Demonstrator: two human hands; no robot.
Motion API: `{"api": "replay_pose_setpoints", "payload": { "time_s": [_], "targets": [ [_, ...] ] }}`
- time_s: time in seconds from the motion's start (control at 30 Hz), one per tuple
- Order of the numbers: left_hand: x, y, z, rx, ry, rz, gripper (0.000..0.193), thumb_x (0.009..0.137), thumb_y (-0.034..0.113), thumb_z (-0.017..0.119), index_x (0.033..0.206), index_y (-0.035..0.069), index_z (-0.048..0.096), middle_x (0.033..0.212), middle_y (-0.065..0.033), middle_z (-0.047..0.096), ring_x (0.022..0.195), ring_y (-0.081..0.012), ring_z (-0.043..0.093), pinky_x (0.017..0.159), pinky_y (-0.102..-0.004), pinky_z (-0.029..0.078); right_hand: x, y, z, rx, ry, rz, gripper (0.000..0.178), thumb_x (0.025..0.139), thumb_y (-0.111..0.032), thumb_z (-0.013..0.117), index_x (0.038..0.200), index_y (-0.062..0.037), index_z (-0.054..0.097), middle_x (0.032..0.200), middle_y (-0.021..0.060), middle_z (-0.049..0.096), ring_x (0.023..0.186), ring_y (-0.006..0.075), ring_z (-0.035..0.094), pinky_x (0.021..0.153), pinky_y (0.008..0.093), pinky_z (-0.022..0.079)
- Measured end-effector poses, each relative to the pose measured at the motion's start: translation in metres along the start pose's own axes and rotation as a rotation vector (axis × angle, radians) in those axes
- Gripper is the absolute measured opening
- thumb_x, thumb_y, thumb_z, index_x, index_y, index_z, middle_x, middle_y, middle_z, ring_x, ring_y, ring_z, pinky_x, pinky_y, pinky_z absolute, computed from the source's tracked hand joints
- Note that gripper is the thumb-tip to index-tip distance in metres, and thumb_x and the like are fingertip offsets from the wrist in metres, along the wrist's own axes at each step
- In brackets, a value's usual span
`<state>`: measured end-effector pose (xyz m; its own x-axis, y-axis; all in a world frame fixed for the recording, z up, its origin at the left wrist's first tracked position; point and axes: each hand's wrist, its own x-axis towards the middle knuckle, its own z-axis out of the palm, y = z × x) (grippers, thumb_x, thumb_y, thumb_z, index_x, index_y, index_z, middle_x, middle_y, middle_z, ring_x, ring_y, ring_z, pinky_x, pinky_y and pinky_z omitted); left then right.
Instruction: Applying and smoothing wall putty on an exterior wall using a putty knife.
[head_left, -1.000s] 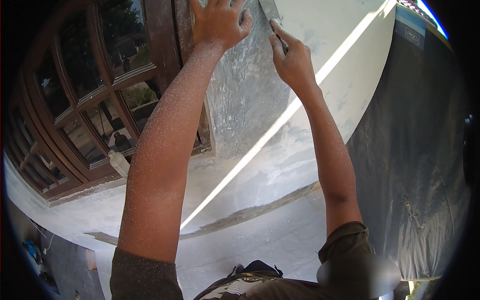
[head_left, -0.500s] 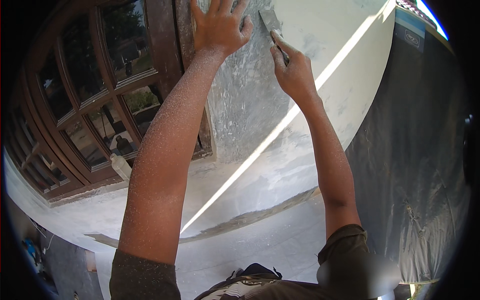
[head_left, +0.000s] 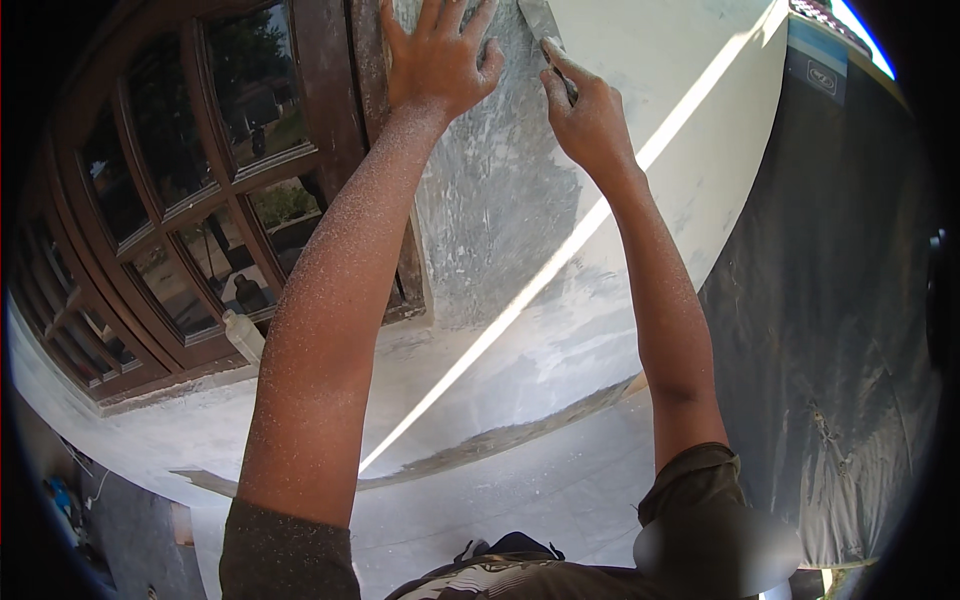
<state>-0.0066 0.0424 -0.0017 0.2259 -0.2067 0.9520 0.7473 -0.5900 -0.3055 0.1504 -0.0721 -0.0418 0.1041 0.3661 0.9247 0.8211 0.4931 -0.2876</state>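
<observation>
My right hand [head_left: 590,115] grips a putty knife [head_left: 541,22] by its handle, the index finger stretched along it. The metal blade points up and lies against the wall [head_left: 500,190], which is patchy grey there and pale cream farther right. Higher on the left, my left hand [head_left: 437,60] is spread flat beside the window frame, fingers apart and nothing in them; its fingertips reach the top edge of the picture. White dust speckles both forearms and my fingers.
A brown wooden window [head_left: 230,180] with glass panes fills the left. On its sill a clear bottle [head_left: 243,336] leans by my left forearm. At the right hangs a dark sheet [head_left: 820,300]. A pale ledge [head_left: 500,500] lies below, and a strip of sunlight crosses the wall.
The putty knife and my right hand have shifted slightly, the blade now reaching the top edge of the picture. My left hand stays in place on the wall.
</observation>
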Motion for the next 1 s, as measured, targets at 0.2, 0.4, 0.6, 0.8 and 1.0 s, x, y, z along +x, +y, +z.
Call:
{"api": "replay_pose_setpoints", "payload": {
  "time_s": [0.2,0.4,0.6,0.8,1.0],
  "targets": [
    [0.006,0.020,-0.019,0.110,-0.173,-0.086,0.060,0.088,0.031,0.063,0.145,0.014,0.056,0.164,-0.0084,0.033,0.155,-0.0253,0.023,0.117,-0.0678,0.022,-0.009,0.008,-0.005,-0.006,-0.013,-0.026,0.039,0.099,-0.015,0.058,0.138,-0.0109,0.064,0.100,0.0312,0.070,0.085,0.0454,0.071,0.085,0.0455,0.055],
    [0.004,0.013,-0.020,0.129,-0.162,-0.066,0.059,0.089,0.031,0.062,0.145,0.013,0.056,0.164,-0.0084,0.034,0.155,-0.0256,0.023,0.117,-0.0672,0.023,-0.009,-0.010,-0.009,0.006,-0.132,0.199,0.039,0.099,-0.016,0.059,0.137,-0.0098,0.064,0.100,0.0320,0.070,0.087,0.0475,0.070,0.085,0.0463,0.055],
    [0.007,0.022,-0.024,0.115,-0.205,-0.096,0.059,0.090,0.032,0.062,0.146,0.013,0.055,0.164,-0.0086,0.034,0.155,-0.0262,0.024,0.118,-0.0665,0.023,0.011,0.004,-0.002,0.034,0.026,-0.029,0.039,0.099,-0.016,0.059,0.137,-0.0094,0.064,0.100,0.0314,0.070,0.090,0.0491,0.069,0.087,0.0492,0.054],
    [0.003,0.011,-0.020,0.122,-0.165,-0.070,0.060,0.089,0.031,0.063,0.146,0.013,0.055,0.164,-0.0086,0.034,0.155,-0.0262,0.024,0.117,-0.0675,0.024,-0.012,0.006,0.003,0.013,-0.028,-0.022,0.040,0.098,-0.016,0.059,0.137,-0.0063,0.063,0.101,0.0313,0.069,0.092,0.0491,0.068,0.086,0.0478,0.055],
    [0.008,0.019,-0.025,0.097,-0.227,-0.098,0.060,0.087,0.030,0.064,0.145,0.013,0.056,0.164,-0.0089,0.034,0.155,-0.0269,0.024,0.117,-0.0684,0.022,0.013,0.000,-0.005,0.012,0.030,-0.057,0.040,0.098,-0.016,0.060,0.137,-0.0073,0.063,0.101,0.0313,0.070,0.091,0.0486,0.069,0.087,0.0468,0.055]
  ]
}}
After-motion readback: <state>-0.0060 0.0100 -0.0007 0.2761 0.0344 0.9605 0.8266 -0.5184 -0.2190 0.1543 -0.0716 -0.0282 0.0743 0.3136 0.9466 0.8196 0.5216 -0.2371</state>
